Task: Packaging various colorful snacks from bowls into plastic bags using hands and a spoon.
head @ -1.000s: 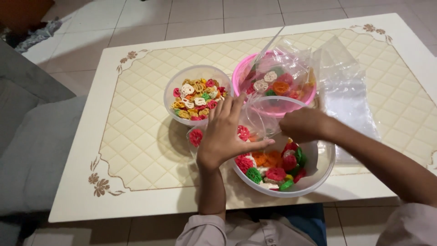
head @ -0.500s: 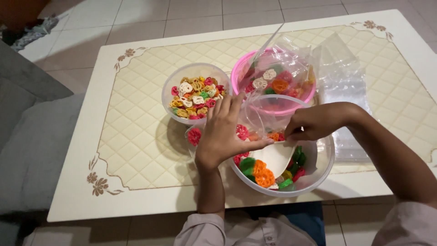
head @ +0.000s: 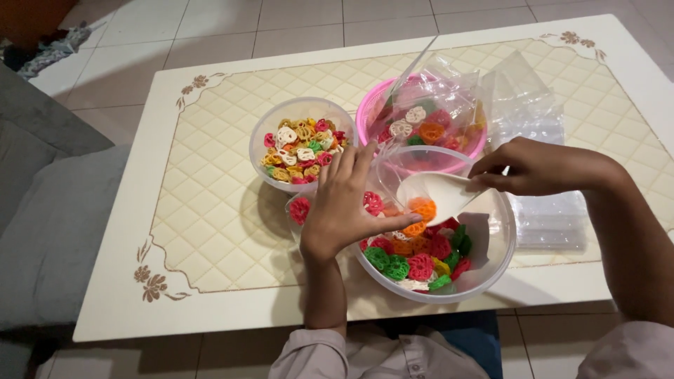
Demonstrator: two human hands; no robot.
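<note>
A: The white scoop [head: 439, 193] is up out of the crackers now, at frame centre, an orange cracker [head: 422, 208] on its lip. A moment ago it was buried low in the big clear bowl [head: 502, 256].

B: Right hand [head: 544, 167] has it, fingers pinching the handle. It has swung out to the right.

A: Left hand [head: 342, 203] hasn't budged: fingers pressed together, holding the small clear bag [head: 337, 207] open just beside the bowl's left rim.

B: So that looks like a loaded scoop tipping toward the bag.

A: Above them: small bowl [head: 303, 144], pink bowl [head: 421, 123], spare bags [head: 533, 133] on the bench [head: 210, 210].
</note>
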